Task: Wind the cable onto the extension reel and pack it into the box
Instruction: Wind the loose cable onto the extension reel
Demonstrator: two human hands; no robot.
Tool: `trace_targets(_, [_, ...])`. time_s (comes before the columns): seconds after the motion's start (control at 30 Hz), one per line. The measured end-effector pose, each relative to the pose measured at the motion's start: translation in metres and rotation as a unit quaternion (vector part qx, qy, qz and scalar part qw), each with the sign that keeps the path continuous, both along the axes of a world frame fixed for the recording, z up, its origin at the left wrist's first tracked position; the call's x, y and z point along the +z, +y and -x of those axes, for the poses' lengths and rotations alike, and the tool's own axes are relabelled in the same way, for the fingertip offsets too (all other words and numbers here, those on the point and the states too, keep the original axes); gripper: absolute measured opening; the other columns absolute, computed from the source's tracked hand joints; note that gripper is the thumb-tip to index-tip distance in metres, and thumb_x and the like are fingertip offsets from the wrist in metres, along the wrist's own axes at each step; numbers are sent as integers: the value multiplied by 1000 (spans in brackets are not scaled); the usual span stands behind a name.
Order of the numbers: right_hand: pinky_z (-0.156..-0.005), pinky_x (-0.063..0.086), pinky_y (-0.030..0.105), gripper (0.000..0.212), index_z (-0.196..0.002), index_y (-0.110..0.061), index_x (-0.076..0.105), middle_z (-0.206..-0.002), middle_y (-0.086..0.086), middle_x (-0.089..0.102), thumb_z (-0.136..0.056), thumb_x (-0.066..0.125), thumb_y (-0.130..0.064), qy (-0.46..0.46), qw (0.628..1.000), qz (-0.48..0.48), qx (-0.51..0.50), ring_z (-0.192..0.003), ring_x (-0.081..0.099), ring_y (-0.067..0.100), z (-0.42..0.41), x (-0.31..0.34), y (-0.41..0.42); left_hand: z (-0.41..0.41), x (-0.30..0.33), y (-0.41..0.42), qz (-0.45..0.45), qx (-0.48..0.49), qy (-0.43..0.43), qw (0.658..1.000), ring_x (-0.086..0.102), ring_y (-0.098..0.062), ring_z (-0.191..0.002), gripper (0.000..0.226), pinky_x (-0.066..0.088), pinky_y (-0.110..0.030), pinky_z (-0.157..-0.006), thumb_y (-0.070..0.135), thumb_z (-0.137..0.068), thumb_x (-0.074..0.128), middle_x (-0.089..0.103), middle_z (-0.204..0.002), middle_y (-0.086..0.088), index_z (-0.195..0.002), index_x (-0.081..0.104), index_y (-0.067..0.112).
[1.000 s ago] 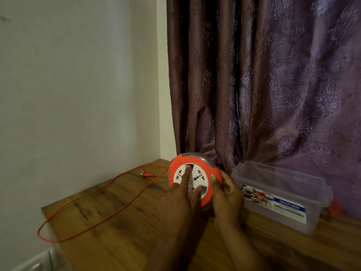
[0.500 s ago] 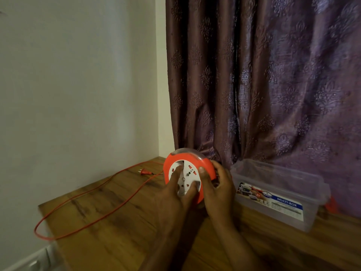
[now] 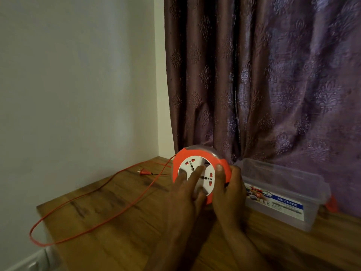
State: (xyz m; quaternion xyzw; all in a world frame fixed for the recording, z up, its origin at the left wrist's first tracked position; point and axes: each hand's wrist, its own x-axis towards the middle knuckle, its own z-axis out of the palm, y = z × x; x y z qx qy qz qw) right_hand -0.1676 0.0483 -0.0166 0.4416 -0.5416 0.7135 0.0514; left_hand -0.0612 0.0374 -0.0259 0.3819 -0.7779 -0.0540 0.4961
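Both forearms enter from the bottom centre of the frame and meet at the extension reel [image 3: 200, 176], which stands on edge just below mid-frame on the wooden counter [image 3: 121, 231].

Change over the last second: the white socket face has rotated, its red-shuttered sockets sitting at different angles than a second ago, and the left hand's fingers have shifted from the lower left of the dial to reach across its centre. The loose loop looks slightly pulled in (hard to be sure, the camera also moves). My read: winding is in progress, early to middle, since a lot of cable remains out.

Left hand [image 3: 187, 190]: fingers extended, flat on the white dial, index stretched toward the hub, pressing to turn it, not wrapped around anything. Right hand [image 3: 229, 188]: fingers curled round the orange rim at the right edge, thumb on the front face, grasping the reel to steady it.

The red cable [image 3: 109, 200] runs from the reel's left side out across the counter, looping past the counter's lower left edge and back up to the plug [image 3: 143, 171], lying flat at centre left.

Further right, the clear plastic box [image 3: 283, 194] with the blue MULTI-BOX label sits just beside the right hand; whether its lid is on, cannot tell. Behind are the purple curtain [image 3: 263, 75] and the pale wall [image 3: 78, 75].
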Motion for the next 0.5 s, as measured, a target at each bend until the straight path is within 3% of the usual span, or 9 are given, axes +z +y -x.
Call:
trace_targets(0.1, [-64,55,37,38,-94,-23,53,-86,1,66,-87,39,-57,-4,1000,-2,6,-78,65,18,3,0,0,2,2,1,27,8,-36,999,40,-27,-132,64,42,-35,-100,23,-89,58,27,-153,-6,-137,26,53])
trace_targets(0.2, [-60,53,27,41,-95,-21,54,-84,-2,66,-87,38,-57,7,1000,-2,10,-75,65,13,2,-2,0,0,5,0,39,31,-57,997,45,-33,-128,64,48,-39,-93,14,-78,70,33,-150,-8,-130,46,45])
trace_targets(0.33, [-64,59,38,38,-99,-20,55,-89,0,67,-88,40,-53,5,1000,-16,17,-79,67,15,2,-5,0,-4,1,-4,22,14,-41,999,36,-27,-136,51,38,-37,-103,14,-83,64,30,-152,-1,-124,54,43])
trace_targets(0.4, [-65,59,40,36,-97,-23,53,-89,0,66,-88,39,-55,3,1000,-13,11,-80,67,17,3,-2,0,-3,-1,-3,49,-1,-24,998,32,-20,-137,48,34,-29,-105,17,-86,59,27,-153,2,-125,52,45])
trace_targets(0.5, [-65,57,37,37,-94,-26,49,-87,-2,64,-89,37,-60,14,1000,4,-2,-79,65,17,2,3,2,0,0,2,74,-9,31,997,26,1,-133,43,28,-7,-99,32,-90,45,28,-151,11,-131,45,46])
